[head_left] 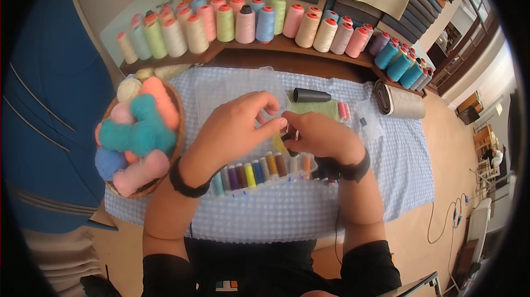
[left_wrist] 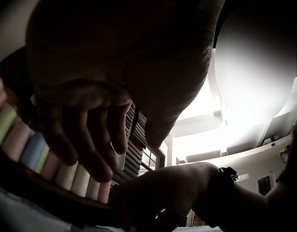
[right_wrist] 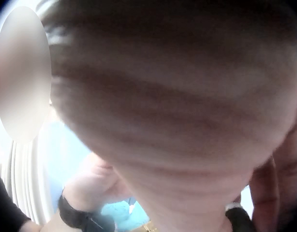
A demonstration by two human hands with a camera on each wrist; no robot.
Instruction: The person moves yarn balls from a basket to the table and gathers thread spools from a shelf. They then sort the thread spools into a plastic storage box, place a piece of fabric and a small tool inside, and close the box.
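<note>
My right hand [head_left: 326,134] grips a small dark thread spool [head_left: 289,146]; its white end shows beside the fingers in the right wrist view. Close by on the left, my left hand [head_left: 234,126] is raised with loosely bent fingers, its thumb tip right at the right hand's fingertips. In the left wrist view its thumb and fingers [left_wrist: 93,140] stand apart. Below both hands lies a clear plastic box [head_left: 243,192] with a row of thread spools in many colours. Its see-through lid [head_left: 248,84] is folded back behind, partly hidden by the left hand.
On the left, a wicker basket [head_left: 179,115] holds balls of yarn. Large thread cones [head_left: 245,25] line the shelf behind. A black cone [head_left: 312,95] lies beside green cloth [head_left: 314,109] and small pink spools [head_left: 342,111]. At right are a rolled grey fabric [head_left: 400,101] and a small clear case [head_left: 369,120].
</note>
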